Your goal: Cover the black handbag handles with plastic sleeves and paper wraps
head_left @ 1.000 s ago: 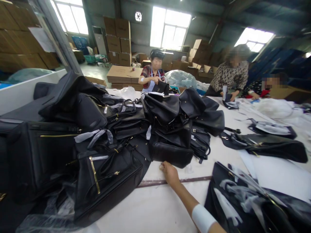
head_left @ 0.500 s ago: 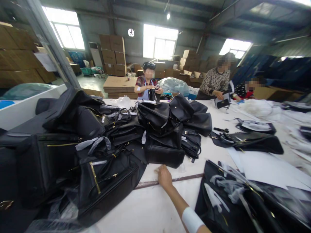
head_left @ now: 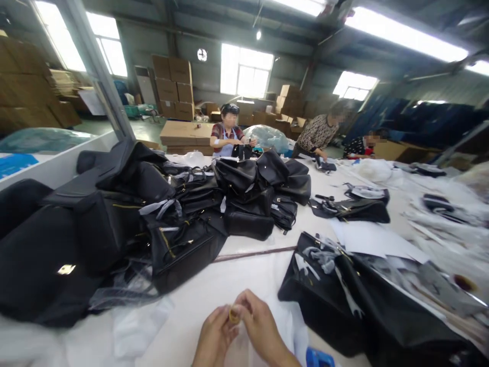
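My left hand (head_left: 214, 334) and my right hand (head_left: 259, 322) meet low in the middle of the view, above the white table. Between their fingertips is a small yellow ring-shaped thing (head_left: 233, 314), too small to tell its kind. The fingers of both hands are closed on it. To the right of my hands lies a black leather bag (head_left: 317, 295) with white wrapping on its straps. On the left, a black bag with a gold zip (head_left: 183, 257) rests against the pile.
More black bags (head_left: 250, 219) are heaped across the table's middle and left. White sheets (head_left: 376, 239) lie behind the right bag; a blue object (head_left: 320, 358) sits near the front edge. Across the table a person (head_left: 229, 135) handles a dark item; other people work at right.
My right hand has come back from the table beside the bag pile to the front. My left hand has come into view and meets it at the small yellow ring. The view has shifted.
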`<state>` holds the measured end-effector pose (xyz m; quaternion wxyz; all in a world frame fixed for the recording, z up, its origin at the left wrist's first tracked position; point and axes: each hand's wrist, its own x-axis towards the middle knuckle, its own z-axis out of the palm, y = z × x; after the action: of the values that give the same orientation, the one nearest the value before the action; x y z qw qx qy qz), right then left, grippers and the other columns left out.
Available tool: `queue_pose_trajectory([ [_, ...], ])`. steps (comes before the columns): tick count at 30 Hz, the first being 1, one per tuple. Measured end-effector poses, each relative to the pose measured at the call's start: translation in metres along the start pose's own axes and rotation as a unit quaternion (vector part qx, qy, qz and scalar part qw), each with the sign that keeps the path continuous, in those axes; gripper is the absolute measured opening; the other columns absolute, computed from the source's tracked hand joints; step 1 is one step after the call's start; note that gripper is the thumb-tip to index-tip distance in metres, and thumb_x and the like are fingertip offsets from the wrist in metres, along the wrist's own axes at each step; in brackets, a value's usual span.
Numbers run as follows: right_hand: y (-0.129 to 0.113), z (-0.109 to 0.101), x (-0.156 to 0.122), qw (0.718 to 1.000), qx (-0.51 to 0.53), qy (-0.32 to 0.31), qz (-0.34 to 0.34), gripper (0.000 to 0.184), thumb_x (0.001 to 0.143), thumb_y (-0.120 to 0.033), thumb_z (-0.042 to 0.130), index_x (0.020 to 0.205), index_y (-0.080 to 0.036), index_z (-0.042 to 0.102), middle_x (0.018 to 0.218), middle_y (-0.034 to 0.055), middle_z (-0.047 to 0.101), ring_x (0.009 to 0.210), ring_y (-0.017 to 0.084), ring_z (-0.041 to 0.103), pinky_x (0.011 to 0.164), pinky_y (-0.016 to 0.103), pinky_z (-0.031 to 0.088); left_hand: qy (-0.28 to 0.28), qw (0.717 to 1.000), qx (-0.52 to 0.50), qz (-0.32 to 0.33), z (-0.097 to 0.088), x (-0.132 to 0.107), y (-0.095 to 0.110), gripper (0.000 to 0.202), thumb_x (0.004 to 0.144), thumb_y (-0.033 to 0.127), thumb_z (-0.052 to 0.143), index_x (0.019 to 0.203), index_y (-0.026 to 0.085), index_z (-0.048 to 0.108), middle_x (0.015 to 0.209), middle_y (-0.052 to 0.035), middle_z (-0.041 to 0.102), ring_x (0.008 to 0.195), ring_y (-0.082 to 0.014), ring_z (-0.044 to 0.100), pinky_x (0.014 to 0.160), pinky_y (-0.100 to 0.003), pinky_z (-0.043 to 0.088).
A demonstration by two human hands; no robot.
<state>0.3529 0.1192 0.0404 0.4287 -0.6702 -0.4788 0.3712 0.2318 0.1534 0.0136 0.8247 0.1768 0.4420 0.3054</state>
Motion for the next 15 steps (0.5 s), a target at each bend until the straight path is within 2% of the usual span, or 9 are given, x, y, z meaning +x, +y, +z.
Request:
queue_pose_trajectory([
  [3, -0.005, -0.002, -0.011, 0.998, -0.050, 0.040, 0.012, 0.010, 0.086, -0.019, 0.050, 0.078, -0.022, 0.056, 0.071, -0.0035, 0.060, 0.068, 0.015, 0.057, 0.063, 0.023, 0.039, -0.056, 0.997, -0.055, -0.002, 0.006, -0.009, -0.006, 0.019, 0.077, 0.030, 0.070, 0.085, 0.016, 0.062, 0.089, -0.0061, 0.070, 0.081, -0.0165, 0.064, 0.069, -0.027, 0.045],
  [7, -0.005, -0.003, -0.018, 0.995, -0.087, 0.056, 0.009, 0.012, 0.087, -0.020, 0.049, 0.077, -0.023, 0.055, 0.072, -0.0034, 0.059, 0.068, 0.015, 0.057, 0.063, 0.024, 0.039, -0.054, 0.994, -0.092, -0.021, 0.005, -0.017, -0.014, 0.019, 0.078, 0.029, 0.070, 0.087, 0.015, 0.063, 0.091, -0.0065, 0.069, 0.081, -0.0158, 0.064, 0.068, -0.025, 0.044],
  [11, -0.002, 0.000, -0.018, 0.992, -0.102, 0.067, -0.008, 0.014, 0.089, -0.020, 0.047, 0.078, -0.023, 0.054, 0.075, -0.0028, 0.058, 0.070, 0.015, 0.057, 0.063, 0.024, 0.038, -0.066, 0.989, -0.123, -0.053, 0.004, -0.013, -0.013, 0.027, 0.081, 0.037, 0.067, 0.091, 0.012, 0.067, 0.096, -0.0111, 0.070, 0.087, -0.0189, 0.066, 0.077, -0.028, 0.047],
  [13, 0.001, 0.002, -0.015, 0.992, -0.104, 0.068, -0.015, 0.014, 0.090, -0.020, 0.046, 0.079, -0.024, 0.054, 0.076, -0.0023, 0.058, 0.071, 0.015, 0.057, 0.064, 0.024, 0.039, -0.069, 0.988, -0.126, -0.055, 0.005, -0.009, -0.011, 0.029, 0.077, 0.038, 0.070, 0.089, 0.012, 0.068, 0.095, -0.0116, 0.071, 0.087, -0.0202, 0.066, 0.080, -0.030, 0.048],
  [15, 0.007, 0.003, -0.010, 0.992, -0.111, 0.063, -0.025, 0.013, 0.088, -0.018, 0.046, 0.080, -0.023, 0.054, 0.078, -0.0017, 0.059, 0.072, 0.015, 0.057, 0.066, 0.024, 0.039, -0.067, 0.991, -0.107, -0.047, 0.006, -0.002, -0.011, 0.029, 0.068, 0.035, 0.079, 0.085, 0.013, 0.069, 0.091, -0.0102, 0.072, 0.086, -0.0212, 0.067, 0.079, -0.031, 0.049],
])
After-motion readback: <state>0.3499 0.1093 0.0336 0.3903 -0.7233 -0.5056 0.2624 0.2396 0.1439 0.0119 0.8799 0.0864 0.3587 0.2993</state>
